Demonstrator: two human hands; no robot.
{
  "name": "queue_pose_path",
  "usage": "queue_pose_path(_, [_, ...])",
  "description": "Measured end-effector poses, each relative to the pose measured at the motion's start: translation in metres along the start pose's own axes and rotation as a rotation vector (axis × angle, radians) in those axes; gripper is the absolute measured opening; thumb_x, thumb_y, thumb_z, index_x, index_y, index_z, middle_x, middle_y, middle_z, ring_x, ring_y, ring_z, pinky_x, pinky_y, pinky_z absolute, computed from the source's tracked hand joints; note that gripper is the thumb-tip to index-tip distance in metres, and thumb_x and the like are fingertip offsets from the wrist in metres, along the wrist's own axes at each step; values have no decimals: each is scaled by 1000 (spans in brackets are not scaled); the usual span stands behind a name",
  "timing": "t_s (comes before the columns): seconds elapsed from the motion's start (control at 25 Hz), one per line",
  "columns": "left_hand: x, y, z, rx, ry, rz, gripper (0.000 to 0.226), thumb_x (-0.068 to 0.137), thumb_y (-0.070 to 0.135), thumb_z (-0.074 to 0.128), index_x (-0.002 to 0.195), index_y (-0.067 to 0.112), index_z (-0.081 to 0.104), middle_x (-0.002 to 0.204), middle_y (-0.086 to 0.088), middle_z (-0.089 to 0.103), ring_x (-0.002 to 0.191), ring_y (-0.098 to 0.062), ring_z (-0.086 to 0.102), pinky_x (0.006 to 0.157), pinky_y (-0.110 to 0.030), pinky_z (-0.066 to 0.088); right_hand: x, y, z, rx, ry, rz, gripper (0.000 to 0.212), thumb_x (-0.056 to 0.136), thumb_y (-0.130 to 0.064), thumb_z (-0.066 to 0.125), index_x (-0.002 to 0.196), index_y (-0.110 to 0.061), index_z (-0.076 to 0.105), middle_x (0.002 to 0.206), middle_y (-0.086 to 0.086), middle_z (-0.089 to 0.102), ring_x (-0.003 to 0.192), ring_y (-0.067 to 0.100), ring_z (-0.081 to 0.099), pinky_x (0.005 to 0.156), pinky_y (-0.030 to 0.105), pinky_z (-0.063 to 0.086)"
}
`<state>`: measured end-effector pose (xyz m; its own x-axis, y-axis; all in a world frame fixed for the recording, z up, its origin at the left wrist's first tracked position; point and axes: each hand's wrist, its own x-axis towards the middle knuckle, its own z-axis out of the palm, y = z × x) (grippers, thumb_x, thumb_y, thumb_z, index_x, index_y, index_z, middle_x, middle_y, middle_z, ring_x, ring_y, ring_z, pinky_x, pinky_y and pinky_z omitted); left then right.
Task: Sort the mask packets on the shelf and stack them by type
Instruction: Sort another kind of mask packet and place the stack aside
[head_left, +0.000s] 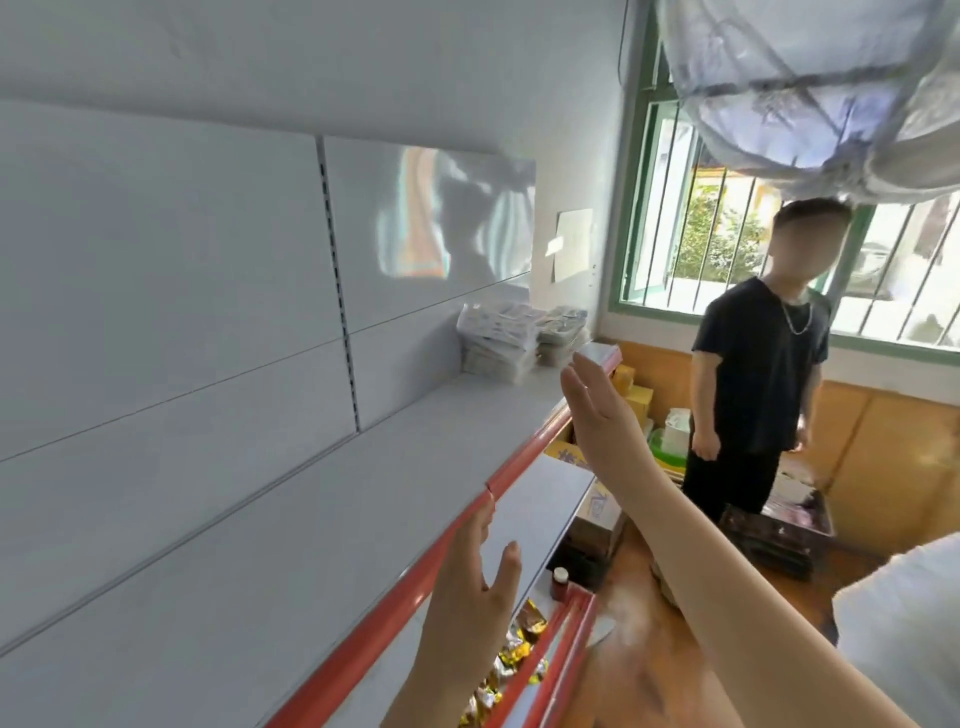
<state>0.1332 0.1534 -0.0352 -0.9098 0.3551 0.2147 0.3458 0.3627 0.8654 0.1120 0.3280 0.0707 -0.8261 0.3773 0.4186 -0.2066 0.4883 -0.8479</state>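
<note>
Left hand; flat packet stacks beyond.

Daylight enters a green-framed barred window beside pale walls.

Bare shelf before packet stacks

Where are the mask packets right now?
The mask packets sit in two stacks side by side at the far end of the top shelf, against the back panel, just beyond the outstretched right hand.
</note>
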Motion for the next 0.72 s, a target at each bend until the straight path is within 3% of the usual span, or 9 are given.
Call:
queue_pose_path(0.16, [71, -10, 38, -75, -3, -71, 52, 97, 53, 46, 146, 38, 35, 149, 18, 44, 130, 1, 45, 106, -16, 35, 70, 50, -2, -29, -7, 71, 54, 103, -43, 38, 152, -20, 33, 154, 0, 41, 141, 17, 38, 101, 22, 28])
queue_pose_path(0.28, [135, -25, 60, -122, -3, -115, 49, 100, 42, 50, 147, 37, 34, 147, 19, 43, 130, -2, 47, 104, -17, 37, 141, 86, 10, -56, -47, 65, 48, 105, -39, 38, 148, -16, 38, 148, 5, 47, 131, 13, 44, 98, 23, 32])
queue_pose_path(0.44, [221, -31, 71, -183, 16, -218, 50, 101, 35, 50, 149, 31, 35, 149, 10, 45, 129, -7, 49, 106, -22, 42, 250, 136, 26, -180, -117, 65, 48, 105, -39, 38, 144, -11, 42, 143, 13, 51, 131, 25, 48, 108, 38, 37])
queue_pose_path(0.6, [289, -34, 78, -211, 31, -339, 49, 100, 33, 53, 147, 25, 39, 145, 3, 49, 118, -8, 52, 95, -20, 37, 342, 181, 38, -302, -171, 61, 57, 101, -45, 44, 147, -13, 39, 142, 14, 51, 130, 31, 50, 109, 46, 39])
queue_pose_path(0.72, [341, -34, 92, -243, 45, -474, 56, 99, 40, 55, 148, 21, 38, 143, 1, 51, 112, -10, 50, 92, -22, 34, 408, 213, 56, -540, -286, 9, 58, 101, -39, 48, 152, -15, 34, 151, 12, 43, 137, 32, 43, 112, 44, 35])
